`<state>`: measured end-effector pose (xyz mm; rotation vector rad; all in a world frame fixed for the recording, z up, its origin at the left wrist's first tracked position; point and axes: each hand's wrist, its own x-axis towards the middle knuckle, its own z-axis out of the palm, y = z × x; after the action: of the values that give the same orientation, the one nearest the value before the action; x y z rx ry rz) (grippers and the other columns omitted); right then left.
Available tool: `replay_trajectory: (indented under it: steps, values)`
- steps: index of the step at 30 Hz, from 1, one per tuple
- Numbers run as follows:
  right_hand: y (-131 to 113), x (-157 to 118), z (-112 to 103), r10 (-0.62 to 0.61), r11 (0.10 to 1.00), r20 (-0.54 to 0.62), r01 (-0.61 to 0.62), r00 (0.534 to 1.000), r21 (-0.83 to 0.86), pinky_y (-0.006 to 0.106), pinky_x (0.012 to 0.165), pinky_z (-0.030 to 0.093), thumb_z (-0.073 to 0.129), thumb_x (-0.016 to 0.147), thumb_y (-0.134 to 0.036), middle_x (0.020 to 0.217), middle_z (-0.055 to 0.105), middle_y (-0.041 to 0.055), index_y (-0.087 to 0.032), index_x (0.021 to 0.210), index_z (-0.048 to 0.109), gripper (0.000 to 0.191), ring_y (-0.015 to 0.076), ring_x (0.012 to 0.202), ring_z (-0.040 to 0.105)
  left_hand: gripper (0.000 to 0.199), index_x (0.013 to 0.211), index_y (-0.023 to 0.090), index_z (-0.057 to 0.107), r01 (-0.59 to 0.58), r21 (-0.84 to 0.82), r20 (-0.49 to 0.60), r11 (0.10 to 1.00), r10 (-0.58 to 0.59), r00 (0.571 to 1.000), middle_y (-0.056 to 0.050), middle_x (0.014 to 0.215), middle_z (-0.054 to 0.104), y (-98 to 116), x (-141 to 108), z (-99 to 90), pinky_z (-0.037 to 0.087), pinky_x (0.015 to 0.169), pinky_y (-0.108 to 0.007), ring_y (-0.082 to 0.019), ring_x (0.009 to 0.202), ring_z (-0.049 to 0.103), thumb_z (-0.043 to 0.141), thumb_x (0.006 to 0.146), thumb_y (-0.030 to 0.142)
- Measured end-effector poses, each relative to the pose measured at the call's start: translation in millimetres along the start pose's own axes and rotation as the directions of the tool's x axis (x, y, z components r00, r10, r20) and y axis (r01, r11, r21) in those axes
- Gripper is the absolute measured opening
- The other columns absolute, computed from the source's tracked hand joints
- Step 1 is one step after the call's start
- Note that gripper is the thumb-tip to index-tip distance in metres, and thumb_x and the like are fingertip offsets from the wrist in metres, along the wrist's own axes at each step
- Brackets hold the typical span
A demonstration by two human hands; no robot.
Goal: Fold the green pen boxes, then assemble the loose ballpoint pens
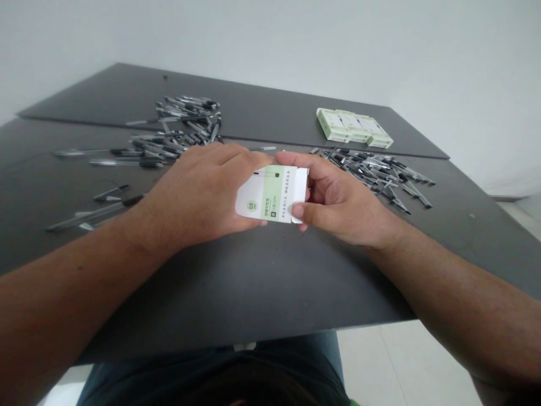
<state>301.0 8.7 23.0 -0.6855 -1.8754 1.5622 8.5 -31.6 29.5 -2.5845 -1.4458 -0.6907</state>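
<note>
Two grey tabletops (270, 282), strewn with pens (192, 118), stand before pale walls (270, 45).

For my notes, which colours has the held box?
The box is white with a pale green band; the head view shows it best.

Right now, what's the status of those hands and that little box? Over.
Left hand gripping green-and-white box. Right hand on its flap end. Loose pens lie beyond; nothing visibly in the way.

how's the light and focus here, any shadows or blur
Head view: soft light, no harsh glare; head view: the table darkens toward its near edge; head view: the held box shows readable large print, while print on the far boxes is too soft to read.
</note>
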Motion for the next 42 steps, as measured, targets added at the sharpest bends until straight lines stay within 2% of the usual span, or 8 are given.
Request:
replay_trajectory:
  steps: [6, 11, 16, 21, 25, 31, 37, 42]
  values:
    - [3, 2, 0, 0.001, 1.0, 0.008, -0.001, 1.0, 0.027, 0.032, 0.069, 0.071, 0.11, 0.093, -0.052, 0.11, 0.075, -0.0004, -0.033, 0.175, 0.064, 0.096, 0.0204, 0.089, 0.073, 0.077, 0.168, 0.027, 0.07, -0.043, 0.026, -0.015, 0.999, 0.044, 0.999, -0.006, 0.156, 0.085, -5, 0, 3.9, 0.061, 0.134, -0.051, -0.036, 0.151, 0.08, 0.071, 0.103, 0.068]
    - [2, 2, 1, 0.031, 0.999, -0.021, -0.031, 0.999, 0.008, 0.033, 0.068, 0.072, 0.109, 0.095, -0.055, 0.113, 0.08, 0.0017, -0.03, 0.174, 0.067, 0.094, 0.0194, 0.083, 0.074, 0.069, 0.165, 0.026, 0.071, 0.008, 0.001, 0.025, 1.0, -0.008, 1.0, -0.007, 0.159, 0.084, 2, 0, -0.2, 0.055, 0.141, -0.055, -0.038, 0.155, 0.078, 0.068, 0.108, 0.065]
    - [1, 1, 2, 0.027, 0.999, -0.019, -0.027, 0.999, 0.021, 0.033, 0.07, 0.073, 0.106, 0.096, -0.047, 0.115, 0.079, 0.002, -0.032, 0.172, 0.068, 0.086, 0.0213, 0.09, 0.075, 0.069, 0.167, 0.027, 0.071, -0.014, 0.025, 0.019, 1.0, 0.013, 1.0, -0.008, 0.161, 0.083, 2, 0, -1.7, 0.055, 0.14, -0.053, -0.038, 0.153, 0.079, 0.071, 0.108, 0.063]
    - [0, 2, 1, 0.038, 0.999, 0.008, -0.038, 0.999, -0.007, 0.033, 0.068, 0.07, 0.103, 0.088, -0.032, 0.127, 0.078, 0.0046, -0.032, 0.177, 0.064, 0.097, 0.0222, 0.093, 0.075, 0.075, 0.168, 0.027, 0.071, -0.009, -0.009, 0.041, 1.0, 0.009, 0.999, -0.007, 0.161, 0.083, -2, 1, 0.9, 0.055, 0.139, -0.053, -0.039, 0.155, 0.078, 0.071, 0.105, 0.068]
    - [-1, 0, 3, 0.038, 0.999, 0.005, -0.038, 0.999, -0.031, 0.034, 0.07, 0.07, 0.1, 0.09, -0.029, 0.135, 0.078, 0.0057, -0.033, 0.18, 0.06, 0.098, 0.021, 0.091, 0.075, 0.072, 0.168, 0.027, 0.07, 0.024, -0.006, 0.057, 1.0, -0.024, 0.998, -0.007, 0.164, 0.082, 2, 0, 0.0, 0.054, 0.141, -0.056, -0.039, 0.159, 0.076, 0.069, 0.107, 0.065]
    - [4, -2, 7, 0.044, 0.997, -0.043, -0.047, 0.998, -0.057, 0.036, 0.073, 0.074, 0.101, 0.093, -0.03, 0.14, 0.08, 0.0074, -0.035, 0.182, 0.058, 0.099, 0.0236, 0.097, 0.079, 0.072, 0.162, 0.029, 0.074, 0.029, 0.029, 0.039, 0.999, -0.03, 0.999, -0.004, 0.16, 0.084, 3, -1, 0.9, 0.052, 0.144, -0.058, -0.039, 0.157, 0.077, 0.062, 0.106, 0.072]
    - [9, -2, 6, 0.046, 0.999, -0.071, -0.045, 0.996, 0.018, 0.036, 0.076, 0.077, 0.099, 0.096, -0.031, 0.123, 0.078, 0.0024, -0.032, 0.187, 0.054, 0.101, 0.0215, 0.092, 0.079, 0.073, 0.169, 0.027, 0.069, -0.002, 0.086, 0.038, 0.996, -0.002, 0.999, -0.004, 0.163, 0.083, 0, -2, -0.2, 0.053, 0.144, -0.056, -0.036, 0.157, 0.077, 0.062, 0.109, 0.068]
    - [16, 1, -5, -0.005, 0.987, 0.052, -0.004, 0.999, 0.161, 0.034, 0.081, 0.078, 0.098, 0.104, -0.033, 0.117, 0.078, 0.0004, -0.031, 0.183, 0.059, 0.089, 0.0184, 0.089, 0.082, 0.073, 0.169, 0.024, 0.069, -0.049, 0.04, 0.013, 0.998, 0.048, 0.999, -0.008, 0.16, 0.084, -3, 0, 1.5, 0.057, 0.139, -0.05, -0.035, 0.152, 0.078, 0.071, 0.11, 0.067]
